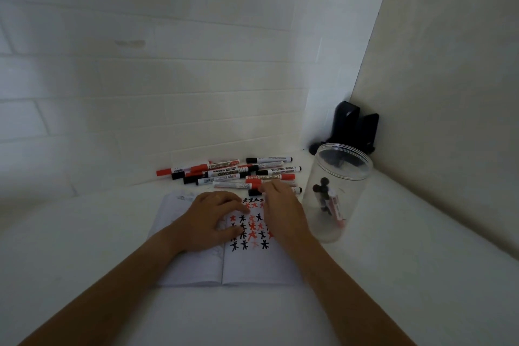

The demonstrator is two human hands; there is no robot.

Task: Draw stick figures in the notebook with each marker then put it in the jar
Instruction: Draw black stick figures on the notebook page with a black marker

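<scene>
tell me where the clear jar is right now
In the head view the clear jar stands upright on the white table, right of the open notebook and the right hand, in front of a black object in the corner.

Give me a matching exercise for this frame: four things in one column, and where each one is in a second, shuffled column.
Things:
1. left hand
2. right hand
3. jar
4. loose markers

Places:
A. lying in a pile by the tiled wall, beyond the notebook
B. flat on the notebook's left page
C. standing right of the notebook, a few markers inside
D. reaching over the drawn figures to the nearest markers

Pairs: 1-B, 2-D, 3-C, 4-A
</scene>
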